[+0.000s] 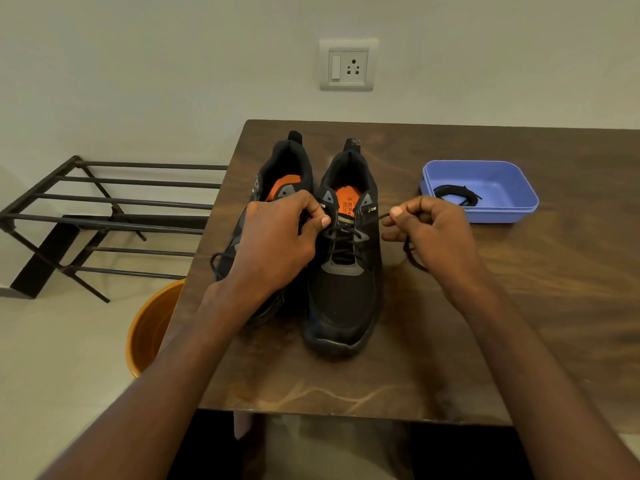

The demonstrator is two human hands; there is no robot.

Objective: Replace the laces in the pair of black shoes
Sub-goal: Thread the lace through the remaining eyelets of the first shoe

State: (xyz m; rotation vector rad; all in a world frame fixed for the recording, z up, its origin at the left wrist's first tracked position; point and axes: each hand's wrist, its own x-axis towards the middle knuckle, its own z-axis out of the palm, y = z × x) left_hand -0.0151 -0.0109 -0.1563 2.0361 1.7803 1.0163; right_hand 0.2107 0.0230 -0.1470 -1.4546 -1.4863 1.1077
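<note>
Head view: two black shoes [343, 289] with orange insoles stand side by side on the table [485, 323], toes toward the person. Left hand [277, 244] and right hand [433, 233] each pinch a lace [341, 233] end.

Table [450, 323]: dark wood-grain top, matt, streaked. Right shoe [343, 296]: black mesh cloth toe, smooth grey overlays, matt; orange insole appears fabric-faced. Lace [341, 242]: black woven cord. Far-right tray [485, 216]: blue plastic, smooth, slight sheen. Left rack [114, 202]: dark metal rods. Near-left bucket [145, 334]: orange plastic, glossy.
</note>
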